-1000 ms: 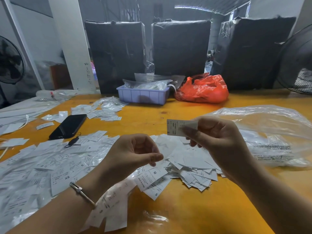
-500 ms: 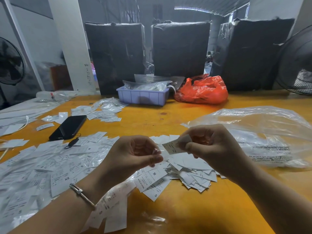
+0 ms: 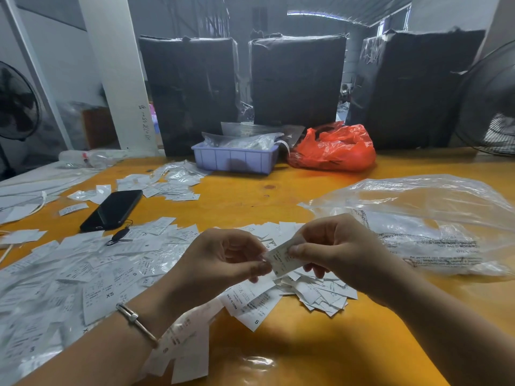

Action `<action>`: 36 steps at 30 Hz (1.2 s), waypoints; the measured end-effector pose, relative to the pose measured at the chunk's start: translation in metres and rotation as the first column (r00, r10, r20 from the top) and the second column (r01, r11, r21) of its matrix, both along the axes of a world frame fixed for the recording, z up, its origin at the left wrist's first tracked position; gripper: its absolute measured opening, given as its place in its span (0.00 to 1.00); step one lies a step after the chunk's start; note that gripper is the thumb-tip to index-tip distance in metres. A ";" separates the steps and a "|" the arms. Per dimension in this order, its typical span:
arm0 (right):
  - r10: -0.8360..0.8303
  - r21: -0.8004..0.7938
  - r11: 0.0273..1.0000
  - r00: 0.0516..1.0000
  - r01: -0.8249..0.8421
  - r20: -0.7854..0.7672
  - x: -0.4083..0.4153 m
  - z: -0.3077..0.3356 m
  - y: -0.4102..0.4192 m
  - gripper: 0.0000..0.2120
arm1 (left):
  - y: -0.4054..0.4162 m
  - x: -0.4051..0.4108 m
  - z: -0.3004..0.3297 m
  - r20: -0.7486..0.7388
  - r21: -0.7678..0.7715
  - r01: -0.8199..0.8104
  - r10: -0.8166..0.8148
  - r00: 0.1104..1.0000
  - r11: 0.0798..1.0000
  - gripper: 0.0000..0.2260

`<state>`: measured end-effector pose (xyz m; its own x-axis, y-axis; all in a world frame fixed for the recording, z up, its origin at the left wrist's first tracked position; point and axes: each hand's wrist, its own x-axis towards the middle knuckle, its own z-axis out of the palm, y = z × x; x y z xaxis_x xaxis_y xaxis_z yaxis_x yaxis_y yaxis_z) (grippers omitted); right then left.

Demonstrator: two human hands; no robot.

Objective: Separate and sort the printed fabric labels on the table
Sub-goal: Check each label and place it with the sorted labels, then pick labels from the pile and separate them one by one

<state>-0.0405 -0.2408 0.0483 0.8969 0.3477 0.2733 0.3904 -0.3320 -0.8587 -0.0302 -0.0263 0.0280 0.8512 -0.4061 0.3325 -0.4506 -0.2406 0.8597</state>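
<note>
1. a single white printed label (image 3: 281, 259) was held above the table between both hands, tilted, just over the near pile of labels (image 3: 315, 295).
2. the right hand (image 3: 342, 252) pinched the label's right end, thumb on top and fingers curled beneath.
3. the left hand (image 3: 223, 260) had its fingers curled with the thumb tip at the label's left edge; it appeared to pinch that edge, though the contact point was partly hidden.
4. a metal bracelet (image 3: 136, 321) sat on the left wrist.
5. a broad spread of labels (image 3: 69, 274), some marked xs and s, covered the left side of the yellow table (image 3: 320, 355).
6. a smaller group of labels (image 3: 172, 182) lay farther back.
7. a black phone (image 3: 113, 208) lay face up between those two groups.
8. a clear plastic bag (image 3: 423, 218) with printed text lay to the right, near the right hand.
9. a lilac tray (image 3: 234, 160) and an orange bag (image 3: 334, 149) stood side by side at the table's far edge, before three dark wrapped bales (image 3: 295, 79).
</note>
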 end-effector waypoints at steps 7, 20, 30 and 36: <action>0.078 -0.039 0.996 0.996 -0.080 -0.044 0.000 -0.005 0.003 0.04 | 0.001 0.000 0.001 -0.052 0.045 0.042 -0.040 0.998 0.998 0.06; -0.332 0.174 0.942 0.862 0.285 0.383 0.004 -0.004 -0.006 0.16 | 0.004 -0.002 0.004 -0.114 -0.094 -0.039 0.028 0.993 0.995 0.16; -0.077 -0.108 0.987 0.940 0.119 0.331 0.001 -0.007 0.006 0.03 | 0.002 -0.004 0.006 -0.074 -0.076 0.004 -0.009 0.997 0.997 0.12; -0.034 -0.188 0.976 0.925 0.113 0.379 -0.002 -0.004 0.005 0.02 | 0.000 -0.002 0.004 -0.101 0.068 0.072 -0.065 0.993 0.995 0.10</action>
